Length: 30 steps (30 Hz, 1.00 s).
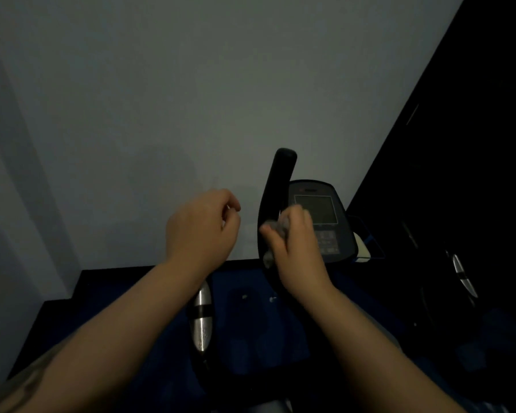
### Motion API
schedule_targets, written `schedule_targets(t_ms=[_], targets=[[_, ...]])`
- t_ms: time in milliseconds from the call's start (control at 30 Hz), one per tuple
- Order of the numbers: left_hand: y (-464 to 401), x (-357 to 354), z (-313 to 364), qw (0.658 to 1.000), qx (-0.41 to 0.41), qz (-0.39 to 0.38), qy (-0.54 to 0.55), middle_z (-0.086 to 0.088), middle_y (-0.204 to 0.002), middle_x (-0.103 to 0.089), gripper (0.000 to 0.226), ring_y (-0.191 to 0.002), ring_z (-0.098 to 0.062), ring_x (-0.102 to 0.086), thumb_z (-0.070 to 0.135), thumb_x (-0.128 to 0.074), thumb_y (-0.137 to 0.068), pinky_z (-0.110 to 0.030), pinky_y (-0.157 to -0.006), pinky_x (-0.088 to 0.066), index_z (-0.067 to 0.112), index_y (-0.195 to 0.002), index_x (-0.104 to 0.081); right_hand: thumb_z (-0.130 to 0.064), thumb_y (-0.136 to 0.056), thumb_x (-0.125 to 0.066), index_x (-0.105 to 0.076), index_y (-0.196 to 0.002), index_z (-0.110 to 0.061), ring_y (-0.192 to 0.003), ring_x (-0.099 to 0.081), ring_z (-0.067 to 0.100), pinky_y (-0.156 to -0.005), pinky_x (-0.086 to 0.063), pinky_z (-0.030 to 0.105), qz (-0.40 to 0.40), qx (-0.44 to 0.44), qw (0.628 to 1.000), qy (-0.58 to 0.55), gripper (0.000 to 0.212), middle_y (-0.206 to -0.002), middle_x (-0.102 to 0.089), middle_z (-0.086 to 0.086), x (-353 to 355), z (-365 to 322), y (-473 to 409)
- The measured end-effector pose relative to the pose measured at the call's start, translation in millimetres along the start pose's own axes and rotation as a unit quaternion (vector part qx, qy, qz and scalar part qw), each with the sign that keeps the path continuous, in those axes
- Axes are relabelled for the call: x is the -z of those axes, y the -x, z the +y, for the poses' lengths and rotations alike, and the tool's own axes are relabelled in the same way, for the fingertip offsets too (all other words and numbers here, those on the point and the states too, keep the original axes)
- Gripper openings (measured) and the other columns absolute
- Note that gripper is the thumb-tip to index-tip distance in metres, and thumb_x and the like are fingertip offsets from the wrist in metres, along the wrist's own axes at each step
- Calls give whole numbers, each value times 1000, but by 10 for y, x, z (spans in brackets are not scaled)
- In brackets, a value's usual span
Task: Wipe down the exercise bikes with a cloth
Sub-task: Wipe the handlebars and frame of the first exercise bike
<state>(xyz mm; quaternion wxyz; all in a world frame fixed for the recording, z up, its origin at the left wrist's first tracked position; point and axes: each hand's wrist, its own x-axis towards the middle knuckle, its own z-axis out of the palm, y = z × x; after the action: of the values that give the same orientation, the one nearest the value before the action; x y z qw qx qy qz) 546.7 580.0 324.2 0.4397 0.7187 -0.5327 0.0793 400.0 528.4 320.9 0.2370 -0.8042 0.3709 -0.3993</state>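
Pale cloth (276, 226) gripped in right hand (295, 248) against one handlebar (276, 186); left hand (201, 231) loosely curled, empty.

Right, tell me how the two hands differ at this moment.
The right hand grips a pale cloth against the black upright handlebar; the left hand holds nothing. The right hand touches the bike; the left hand hangs in the air beside it, away from the handlebar. The left hand's fingers are loosely curled; the right hand's fingers are closed round the cloth. Both are bare and raised to about the same height.
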Motion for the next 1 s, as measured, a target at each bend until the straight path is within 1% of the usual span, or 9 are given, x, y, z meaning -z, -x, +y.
schedule_targets(t_ms=[100,233,333,400,533,633,733,867,1000], targets=[[47,-21,6,999,-19,30,-16,7,-75,-63,17,-59,-13,-49,28,-50,-85,-24,-51,-36,21,-87,-65,-19,-92,-57,-40,-87,-13,-73,-40,-1,-65,-36,6,34,-27,998,-48,19,-92,-43,6,-72,-84,-153],[65,-11,-6,999,-23,39,5,6,-70,-60,16,-54,-12,-47,27,-51,-84,-23,-49,-33,20,-88,-65,-28,-91,-58,-42,-86,-13,-70,-50,6,-64,-42,14,-75,-76,988,-110,22,-83,-51,5,141,105,157],[50,-24,-29,999,-32,39,12,7,-69,-59,15,-52,-11,-47,26,-52,-84,-23,-46,-35,20,-88,-64,-44,-83,-61,-38,-95,-23,-70,-57,-1,-57,-46,10,6,-88,982,-165,33,-86,-55,-3,189,12,40],[56,-28,-22,998,-35,41,16,7,-69,-58,14,-51,-11,-46,25,-53,-85,-22,-46,-34,19,-89,-64,-55,-83,-48,-38,-94,-23,-73,-54,-7,-57,-44,8,35,-66,987,-145,35,-88,-52,-4,115,-94,-37],[64,-15,-31,999,-35,31,22,6,-70,-58,10,-51,-11,-47,22,-55,-86,-23,-45,-34,19,-88,-64,-25,-95,-50,-53,-86,-15,-85,-51,0,-75,-41,13,54,-54,991,-109,13,-96,-50,0,52,-9,122],[53,-28,-39,999,-33,32,25,8,-70,-58,6,-52,-10,-48,21,-57,-86,-19,-46,-32,21,-87,-63,-30,-84,-67,-44,-101,-22,-98,-50,8,-79,-44,17,66,-98,988,-96,29,-107,-45,-2,47,0,118],[56,-40,-40,999,-32,35,26,8,-70,-58,5,-54,-10,-50,21,-57,-86,-21,-46,-34,21,-86,-62,-39,-84,-64,-40,-99,-22,-100,-45,15,-81,-44,29,91,-131,987,19,33,-106,-42,-2,-156,-173,46],[59,-30,-35,999,-30,28,27,9,-69,-57,5,-55,-9,-50,21,-57,-85,-18,-47,-33,22,-85,-62,-35,-89,-59,-38,-106,-19,-104,-39,17,-78,-39,27,93,-79,985,120,32,-114,-39,4,-276,-243,103],[57,-15,-32,999,-33,22,24,9,-68,-57,4,-53,-9,-49,20,-58,-85,-16,-46,-29,23,-84,-61,-26,-95,-50,-36,-91,-24,-88,-46,15,-65,-39,25,25,-20,995,95,15,-100,-42,1,-39,-117,182]])
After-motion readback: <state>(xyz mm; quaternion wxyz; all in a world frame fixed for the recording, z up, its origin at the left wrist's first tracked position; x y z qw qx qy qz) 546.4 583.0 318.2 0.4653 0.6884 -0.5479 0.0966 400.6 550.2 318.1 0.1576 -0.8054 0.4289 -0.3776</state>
